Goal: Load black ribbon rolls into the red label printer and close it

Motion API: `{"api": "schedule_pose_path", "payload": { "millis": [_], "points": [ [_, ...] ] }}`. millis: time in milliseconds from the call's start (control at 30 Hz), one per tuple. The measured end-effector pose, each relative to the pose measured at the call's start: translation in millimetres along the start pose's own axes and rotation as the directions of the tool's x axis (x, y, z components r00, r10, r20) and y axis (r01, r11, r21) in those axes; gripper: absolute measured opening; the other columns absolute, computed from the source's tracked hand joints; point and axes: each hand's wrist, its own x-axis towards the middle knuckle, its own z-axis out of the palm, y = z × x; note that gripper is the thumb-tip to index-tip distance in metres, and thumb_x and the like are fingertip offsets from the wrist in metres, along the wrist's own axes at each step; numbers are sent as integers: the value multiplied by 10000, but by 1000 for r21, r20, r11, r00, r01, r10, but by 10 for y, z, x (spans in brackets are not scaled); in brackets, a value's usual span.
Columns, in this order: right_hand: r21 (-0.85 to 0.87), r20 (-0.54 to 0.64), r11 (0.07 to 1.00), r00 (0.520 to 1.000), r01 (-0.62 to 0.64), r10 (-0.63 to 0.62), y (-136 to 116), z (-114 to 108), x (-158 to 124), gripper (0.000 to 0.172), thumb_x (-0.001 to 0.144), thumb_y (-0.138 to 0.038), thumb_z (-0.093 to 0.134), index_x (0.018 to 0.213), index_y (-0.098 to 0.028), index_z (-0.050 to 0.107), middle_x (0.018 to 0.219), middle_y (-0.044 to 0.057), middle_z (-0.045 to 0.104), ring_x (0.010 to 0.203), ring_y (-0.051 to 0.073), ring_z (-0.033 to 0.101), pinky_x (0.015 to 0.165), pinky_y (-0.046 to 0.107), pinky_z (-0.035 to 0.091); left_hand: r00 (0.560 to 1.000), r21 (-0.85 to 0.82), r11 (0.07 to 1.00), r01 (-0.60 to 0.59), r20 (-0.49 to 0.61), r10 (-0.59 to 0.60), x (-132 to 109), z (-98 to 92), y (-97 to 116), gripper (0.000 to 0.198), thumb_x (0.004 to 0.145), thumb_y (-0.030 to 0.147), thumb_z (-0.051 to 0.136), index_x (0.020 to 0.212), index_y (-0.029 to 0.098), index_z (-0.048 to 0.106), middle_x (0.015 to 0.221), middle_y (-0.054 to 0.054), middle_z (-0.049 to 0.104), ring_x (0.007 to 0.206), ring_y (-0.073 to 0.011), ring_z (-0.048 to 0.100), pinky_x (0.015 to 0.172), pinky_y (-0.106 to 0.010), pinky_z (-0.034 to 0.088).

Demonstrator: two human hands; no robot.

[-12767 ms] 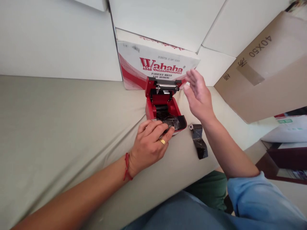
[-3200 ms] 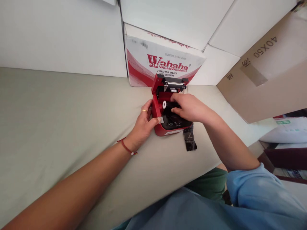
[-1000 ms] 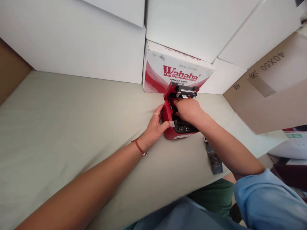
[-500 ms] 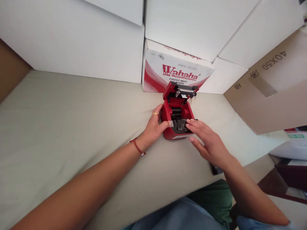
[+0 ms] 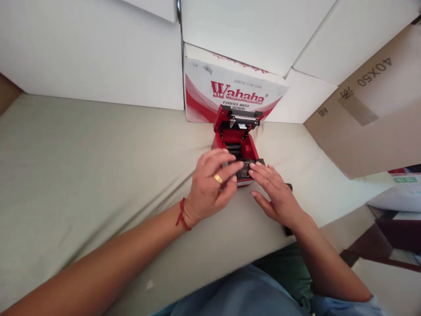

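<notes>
A small red printer [image 5: 217,142] stands on the cloth-covered surface. Its lid [image 5: 238,117] is raised, with a roller showing, and black parts fill the inside. My left hand [image 5: 212,184] is over the printer's front left, fingers partly bent and apart, the fingertips at the black front part [image 5: 244,169]. It covers much of that side, and I see nothing held in it. On the right, my right hand [image 5: 271,191] is open, its stretched fingers resting on or close above the same black part.
Directly behind the printer is a white and red Wahaha water box [image 5: 237,90]. White boxes [image 5: 98,52] line the back, and a brown carton [image 5: 368,109] leans at the right. A black object [image 5: 288,230] lies partly hidden under my right wrist.
My left hand has come off the printer's left side and moved over its front. My right hand stays at the black part. The view has shifted slightly.
</notes>
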Motion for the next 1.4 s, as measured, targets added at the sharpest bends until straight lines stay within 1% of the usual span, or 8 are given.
{"api": "schedule_pose_path", "payload": {
  "millis": [133, 333, 433, 533, 733, 933, 1267, 1400],
  "points": [
    [120, -16, 993, 1000, -22, 24, 52, -137, 94, 580, 1162, -321, 654, 1734, -327, 560, 1691, 127, 700, 1602, 288, 650, 1384, 580, 492, 977, 102, 978, -184, 129, 170, -40, 26, 94, 401, 1009, 120, 677, 1383, 256, 728, 1223, -71, 847, 1208, -271, 746, 1142, -498, 569],
    [207, -316, 963, 919, -173, 234, 530, -311, 825, 536, 1209, -563, 502, 1671, -323, 632, 1749, 100, 646, 1641, 305, 602, 1380, 562, 497, 973, 175, 965, -194, 162, 167, -34, 19, 122, 393, 1011, 109, 673, 1368, 259, 739, 1242, -70, 854, 1214, -268, 745, 1154, -490, 543],
    [121, -304, 975, 928, -185, 214, 803, -231, 1283, 658, 1195, -685, 434, 1720, -316, 578, 1789, 102, 600, 1683, 320, 546, 1393, 588, 467, 971, 200, 958, -204, 167, 172, -11, 1, 146, 342, 1024, 102, 668, 1330, 233, 747, 1218, -74, 850, 1210, -261, 736, 1186, -474, 530],
    [56, -212, 987, 965, -148, 157, 858, -119, 1521, 647, 1206, -692, 367, 1629, -313, 677, 1678, 90, 709, 1638, 310, 596, 1390, 579, 465, 968, 223, 951, -213, 182, 174, -3, -12, 158, 334, 1028, 103, 673, 1326, 233, 749, 1210, -67, 850, 1214, -254, 733, 1208, -462, 517],
    [12, -286, 997, 956, -72, 73, 445, -77, 1172, 484, 1235, -462, 423, 1397, -239, 822, 1438, 108, 855, 1466, 268, 749, 1365, 499, 496, 963, 239, 943, -232, 191, 189, -1, -26, 160, 324, 1032, 113, 684, 1329, 221, 756, 1208, -75, 852, 1216, -249, 727, 1215, -455, 509],
    [-20, -191, 991, 974, -131, 125, 190, -38, 691, 383, 1209, -364, 525, 1291, -249, 880, 1354, 71, 892, 1330, 250, 841, 1325, 490, 560, 962, 246, 943, -223, 213, 172, 5, -33, 170, 338, 1025, 108, 700, 1336, 227, 758, 1213, -74, 852, 1225, -242, 731, 1231, -441, 501],
    [40, -181, 977, 960, -208, 212, 104, 21, 618, 359, 1184, -312, 561, 1242, -300, 915, 1314, 16, 890, 1278, 247, 861, 1156, 417, 708, 968, 178, 971, -162, 218, 121, -54, -21, 149, 502, 974, 87, 696, 1432, 289, 721, 1232, -63, 836, 1224, -250, 734, 1221, -475, 506],
    [130, -249, 962, 931, -242, 267, 91, 101, 599, 378, 1182, -318, 539, 1226, -308, 915, 1296, 21, 901, 1284, 251, 860, 1191, 460, 692, 994, 71, 997, 20, 103, -27, -6, -71, 146, 607, 1001, 146, 674, 1582, 313, 616, 1341, -95, 752, 1288, -281, 700, 1182, -494, 562]
  ]
}}
